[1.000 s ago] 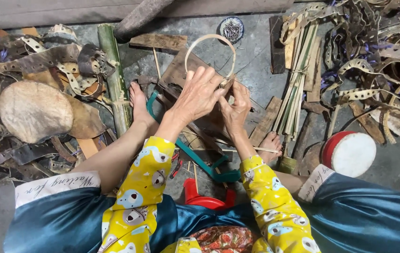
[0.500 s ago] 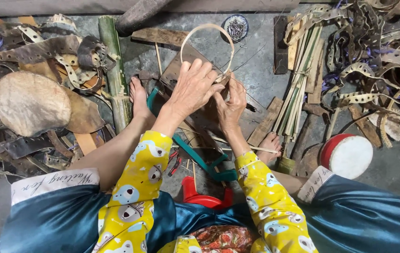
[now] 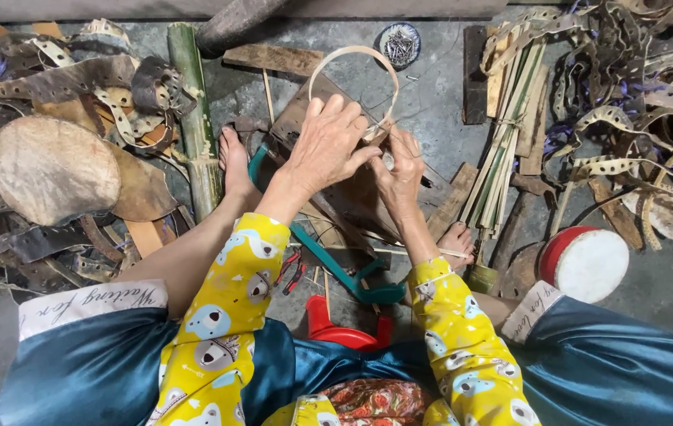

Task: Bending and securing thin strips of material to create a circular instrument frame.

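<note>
Both hands pinch the near edge of a thin bamboo hoop (image 3: 328, 61). The left hand (image 3: 327, 146) closes over its lower left, the right hand (image 3: 401, 166) grips the lower right. The hoop's loop points away from the person, over a board (image 3: 352, 197) on the floor (image 3: 439, 95).

Cluttered workshop floor of grey, stained concrete (image 3: 431, 110)

Left of the green bamboo pole (image 3: 194, 118) lie brown punched leather scraps (image 3: 76, 79); right of it, a bundle of split bamboo strips (image 3: 510, 142), a small red-rimmed white drum (image 3: 586, 263) and more tangled scraps (image 3: 644, 102). Light is even and soft.
</note>
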